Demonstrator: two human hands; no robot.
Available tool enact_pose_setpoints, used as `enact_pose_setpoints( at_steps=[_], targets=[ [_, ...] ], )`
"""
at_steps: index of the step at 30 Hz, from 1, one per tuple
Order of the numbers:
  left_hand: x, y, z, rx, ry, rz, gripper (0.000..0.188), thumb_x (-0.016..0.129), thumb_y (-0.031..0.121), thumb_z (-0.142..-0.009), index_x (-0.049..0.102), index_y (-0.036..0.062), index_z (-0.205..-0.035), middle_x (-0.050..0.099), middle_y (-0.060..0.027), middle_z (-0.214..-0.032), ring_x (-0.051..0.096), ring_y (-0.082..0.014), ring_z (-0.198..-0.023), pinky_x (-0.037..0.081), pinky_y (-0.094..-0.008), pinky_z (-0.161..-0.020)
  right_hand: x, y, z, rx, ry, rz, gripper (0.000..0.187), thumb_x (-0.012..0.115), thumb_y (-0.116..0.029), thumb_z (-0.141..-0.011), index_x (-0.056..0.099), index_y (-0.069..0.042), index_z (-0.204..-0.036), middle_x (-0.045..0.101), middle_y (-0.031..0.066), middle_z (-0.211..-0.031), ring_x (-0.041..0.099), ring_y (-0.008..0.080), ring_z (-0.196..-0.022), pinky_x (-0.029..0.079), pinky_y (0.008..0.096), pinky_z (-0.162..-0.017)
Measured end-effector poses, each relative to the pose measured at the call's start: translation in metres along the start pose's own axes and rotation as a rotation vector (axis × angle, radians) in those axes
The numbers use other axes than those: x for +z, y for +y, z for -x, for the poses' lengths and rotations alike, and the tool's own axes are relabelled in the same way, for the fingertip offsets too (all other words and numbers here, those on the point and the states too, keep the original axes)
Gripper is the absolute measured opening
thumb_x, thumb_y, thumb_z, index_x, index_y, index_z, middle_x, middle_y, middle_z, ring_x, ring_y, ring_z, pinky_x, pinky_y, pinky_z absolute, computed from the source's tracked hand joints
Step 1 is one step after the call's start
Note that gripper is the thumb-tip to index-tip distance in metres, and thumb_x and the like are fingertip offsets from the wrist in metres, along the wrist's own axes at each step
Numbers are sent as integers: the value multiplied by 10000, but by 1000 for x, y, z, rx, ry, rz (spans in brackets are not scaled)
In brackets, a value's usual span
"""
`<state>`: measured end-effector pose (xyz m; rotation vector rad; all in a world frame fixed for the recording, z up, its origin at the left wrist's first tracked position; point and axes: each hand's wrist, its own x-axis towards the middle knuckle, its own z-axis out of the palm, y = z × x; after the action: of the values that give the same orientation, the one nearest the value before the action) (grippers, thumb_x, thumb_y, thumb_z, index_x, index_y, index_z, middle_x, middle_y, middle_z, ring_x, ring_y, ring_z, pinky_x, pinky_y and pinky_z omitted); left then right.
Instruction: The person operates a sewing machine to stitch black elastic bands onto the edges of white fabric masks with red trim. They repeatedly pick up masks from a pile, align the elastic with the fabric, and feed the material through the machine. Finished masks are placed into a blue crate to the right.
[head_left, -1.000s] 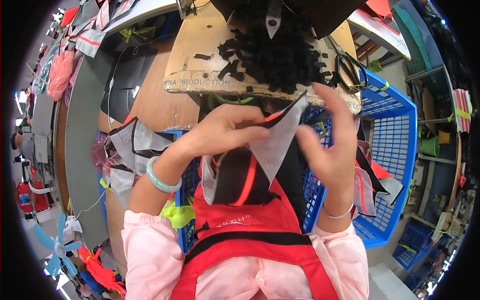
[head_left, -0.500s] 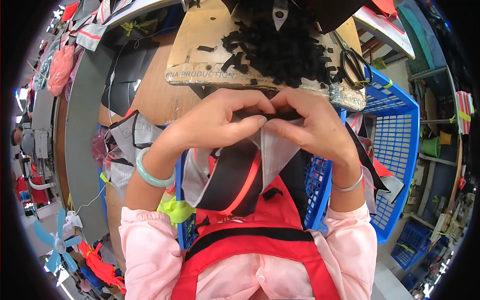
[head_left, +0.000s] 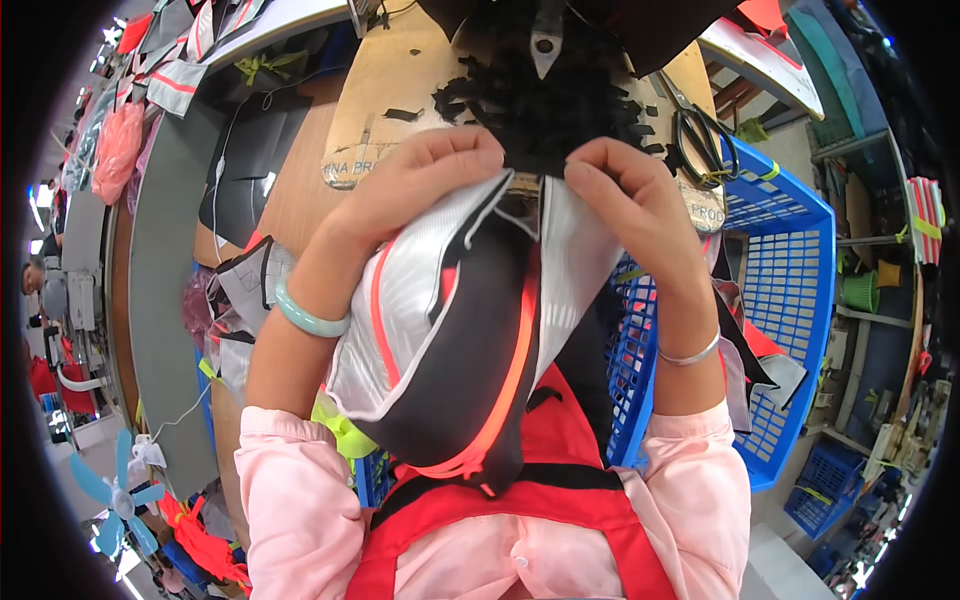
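Observation:
A floppy sewn piece of grey and black fabric with orange trim (head_left: 455,345) hangs over my lap, in front of a red apron (head_left: 560,430). My left hand (head_left: 425,180) pinches its upper edge on the left, thumb against curled fingers. My right hand (head_left: 630,205) grips the same edge on the right, close to a dark border. A gap separates the hands, and the fabric opens below them like a pouch. Just beyond lies a heap of small black fabric scraps (head_left: 545,115) on a worn board (head_left: 385,85).
Black-handled scissors (head_left: 705,145) lie at the board's right edge. A pointed metal tip (head_left: 544,45) juts over the scraps. Blue plastic baskets (head_left: 785,270) stand at my right, one with fabric pieces. More grey pieces (head_left: 245,285) lie left, and a small blue fan (head_left: 118,492) stands lower left.
My hands have moved apart from each other and slightly away from me. The fabric piece has spread open, showing more of its grey side and dark middle.

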<state>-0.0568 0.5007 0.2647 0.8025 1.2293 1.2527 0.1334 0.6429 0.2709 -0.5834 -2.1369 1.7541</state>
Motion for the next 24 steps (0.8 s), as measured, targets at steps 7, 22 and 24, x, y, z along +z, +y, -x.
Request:
enact_pose_setpoints(
  at_steps=[7,22,24],
  targets=[
    [-2,16,-29,-23,246,13,253,580,202,-898,634,22,-1067,641,-1,-951,585,-63,-876,450,-194,-801,-6,16,-36,-6,100,-54,227,602,-255,-893,633,-30,-890,524,-82,-753,435,13,-703,333,184,-616],
    [16,21,-24,483,341,-257,273,543,168,-923,620,2,-1125,639,-26,-1007,596,-71,-884,458,-198,-771,-12,8,-59,-71,153,1,276,634,-282,-867,662,-8,-894,560,-46,-741,471,32,-693,376,201,-614],
    [13,20,-25,547,314,-309,267,538,172,-928,625,4,-1116,645,-33,-1003,601,-73,-884,459,-199,-771,-13,8,-60,-80,162,-24,267,630,-274,-871,663,-11,-892,561,-45,-743,472,31,-700,380,197,-617]
  ],
)
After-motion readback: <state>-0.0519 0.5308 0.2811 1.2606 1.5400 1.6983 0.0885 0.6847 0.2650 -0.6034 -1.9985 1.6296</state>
